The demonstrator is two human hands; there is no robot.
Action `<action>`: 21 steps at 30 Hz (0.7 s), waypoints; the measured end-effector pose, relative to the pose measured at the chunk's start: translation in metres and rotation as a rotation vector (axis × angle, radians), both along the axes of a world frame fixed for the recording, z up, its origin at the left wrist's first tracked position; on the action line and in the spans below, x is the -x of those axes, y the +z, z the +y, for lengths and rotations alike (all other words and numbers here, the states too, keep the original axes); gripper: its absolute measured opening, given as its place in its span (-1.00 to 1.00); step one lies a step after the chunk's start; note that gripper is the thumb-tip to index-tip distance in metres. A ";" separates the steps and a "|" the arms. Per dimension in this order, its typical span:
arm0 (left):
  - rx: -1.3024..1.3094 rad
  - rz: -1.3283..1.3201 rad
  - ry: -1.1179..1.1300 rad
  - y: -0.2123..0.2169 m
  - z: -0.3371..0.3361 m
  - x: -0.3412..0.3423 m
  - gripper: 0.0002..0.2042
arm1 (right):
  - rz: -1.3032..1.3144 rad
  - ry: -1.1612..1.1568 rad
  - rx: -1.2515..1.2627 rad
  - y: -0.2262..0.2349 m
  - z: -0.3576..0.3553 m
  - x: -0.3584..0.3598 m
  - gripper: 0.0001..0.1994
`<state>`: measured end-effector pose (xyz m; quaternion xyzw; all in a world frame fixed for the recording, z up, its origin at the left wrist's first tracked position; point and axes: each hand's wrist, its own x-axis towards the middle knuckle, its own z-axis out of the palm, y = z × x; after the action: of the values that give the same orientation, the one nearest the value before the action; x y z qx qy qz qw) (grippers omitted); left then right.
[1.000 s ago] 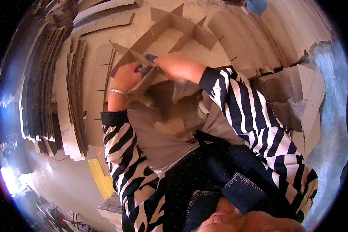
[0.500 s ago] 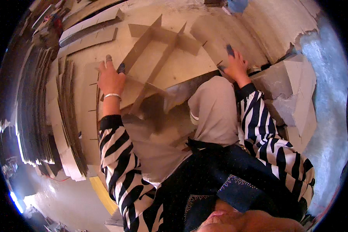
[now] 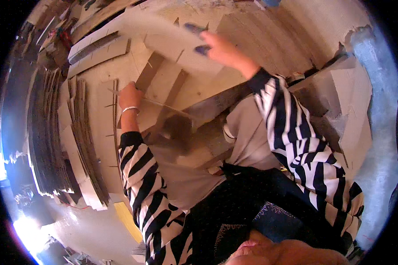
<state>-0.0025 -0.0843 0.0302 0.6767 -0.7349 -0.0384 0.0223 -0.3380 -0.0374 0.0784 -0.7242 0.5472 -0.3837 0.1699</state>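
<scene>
Matt cardboard in the divider (image 3: 149, 70), rough edges all down the stack (image 3: 46, 132), and a smooth, wood-like surface (image 3: 197, 91) below. Soft-looking cloth in the sleeves (image 3: 292, 126), a shiny glint off the bracelet (image 3: 130, 108), and the floor (image 3: 86, 225) gleams smooth and glossy.

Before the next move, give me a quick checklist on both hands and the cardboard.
1. Left hand at the near-left part of the cardboard lattice: ok.
2. Right hand gripping the blurred cardboard sheet: cannot tell, motion blur hides the contact.
3. Dark coverings on the right thumb and a finger: ok.
4. Whole lattice visible: not ok, the blurred sheet covers its far part.
5. Left hand apart from the tall far-left cardboard stack: ok.
</scene>
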 end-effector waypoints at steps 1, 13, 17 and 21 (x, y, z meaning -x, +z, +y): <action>-0.003 0.001 -0.017 0.006 0.002 0.011 -0.81 | -0.007 0.073 -0.074 -0.009 -0.008 -0.006 -0.68; -0.007 -0.033 -0.021 0.002 0.009 -0.001 -0.84 | 0.355 0.152 -0.129 -0.025 0.012 -0.035 -0.63; 0.020 -0.034 0.019 0.003 0.009 0.002 -0.83 | 0.415 0.133 -0.046 -0.038 0.017 -0.049 -0.67; 0.025 -0.051 0.049 -0.002 0.009 0.001 -0.82 | 0.463 0.137 -0.020 -0.052 0.036 -0.057 -0.70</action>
<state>-0.0030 -0.0755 0.0283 0.6948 -0.7190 -0.0114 0.0129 -0.2814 -0.0018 0.0263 -0.8265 0.5252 -0.1893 0.0726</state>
